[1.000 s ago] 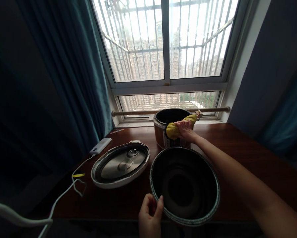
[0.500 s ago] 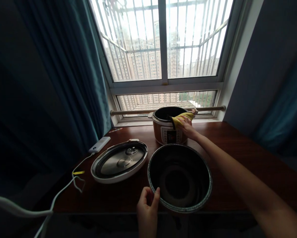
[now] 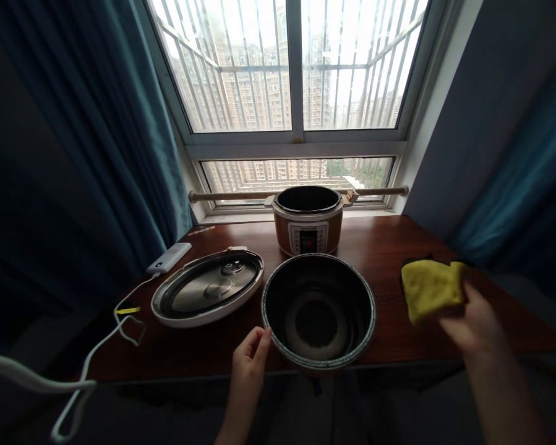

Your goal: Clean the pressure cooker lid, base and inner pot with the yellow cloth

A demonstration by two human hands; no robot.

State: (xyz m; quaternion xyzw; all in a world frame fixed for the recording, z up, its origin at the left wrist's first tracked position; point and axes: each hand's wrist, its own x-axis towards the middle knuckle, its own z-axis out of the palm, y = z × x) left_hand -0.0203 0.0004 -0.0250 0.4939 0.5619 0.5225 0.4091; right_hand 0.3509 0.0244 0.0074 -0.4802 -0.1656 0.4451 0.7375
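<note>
Left hand: The left hand (image 3: 250, 360) pinches the near left rim of the black pot (image 3: 318, 312) between thumb and fingers.
Right hand: The right hand (image 3: 476, 318) is closed around one side of a yellow cloth (image 3: 431, 287), out to the right of the pot.
Where the pot is: At the front edge of the brown table (image 3: 380, 253), in front of the cooker (image 3: 308, 225) and to the right of the lid (image 3: 208, 290). I can't tell if its bottom touches the wood.
How the pot feels: Hard and stiff, I think, and maybe a bit heavy. Its smooth inside could be slippery, so the rim looks best to grab, one hand on each side.
Which way the pot points: Its round mouth looks up and back at the person (like a big open eye). Its middle line goes from the mouth down to the bottom. The rim has no long side.
How the cloth feels: Soft, light and floppy, I guess; it won't break. Grab a bunch anywhere.
Which way the cloth points: Its loose side points left, toward the pot. It is bunched up, so I can't tell its long way.
</note>
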